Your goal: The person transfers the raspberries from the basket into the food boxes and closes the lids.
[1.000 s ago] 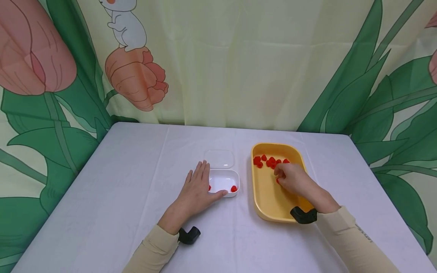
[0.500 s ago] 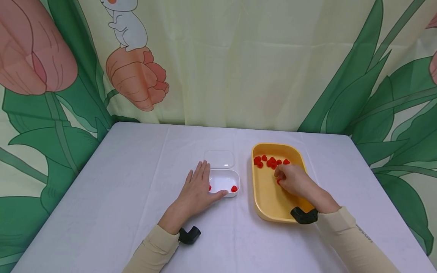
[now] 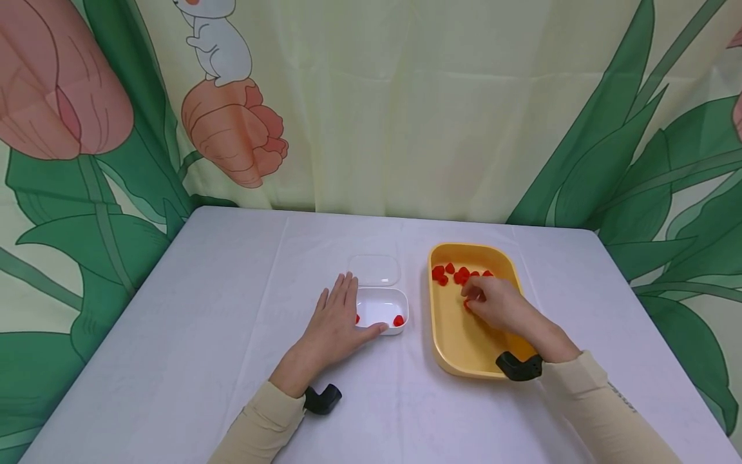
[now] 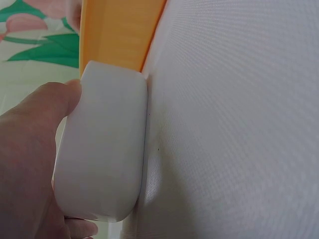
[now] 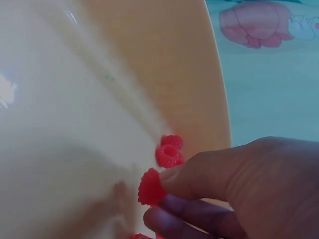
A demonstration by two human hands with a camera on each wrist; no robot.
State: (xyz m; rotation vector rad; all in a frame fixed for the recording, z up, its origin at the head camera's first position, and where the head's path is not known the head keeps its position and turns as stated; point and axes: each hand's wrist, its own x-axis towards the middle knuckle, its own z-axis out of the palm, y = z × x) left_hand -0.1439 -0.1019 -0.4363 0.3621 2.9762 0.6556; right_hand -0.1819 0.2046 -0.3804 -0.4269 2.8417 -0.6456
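Inside the yellow tray [image 3: 458, 348], my right hand [image 3: 498, 303] pinches a red raspberry [image 5: 151, 187] between thumb and fingers, low over the tray's floor. Other raspberries [image 3: 462, 275] lie along the tray's far end, some partly hidden by that hand. My left hand [image 3: 333, 322] rests against the left side of a small white box [image 4: 102, 144], fingers straight and thumb along its near rim. Two raspberries show in the box, one at its right [image 3: 398, 320] and one at its left, partly covered by my hand.
A clear plastic lid [image 3: 373, 269] lies flat just behind the white box. The yellow tray stands to the right of the box on the white tablecloth [image 3: 203, 309]. A printed curtain [image 3: 394, 109] hangs behind the table's back edge.
My right hand shifts slightly left within the tray, with the raspberry at its fingertips moving along. The left hand keeps its place at the white box.
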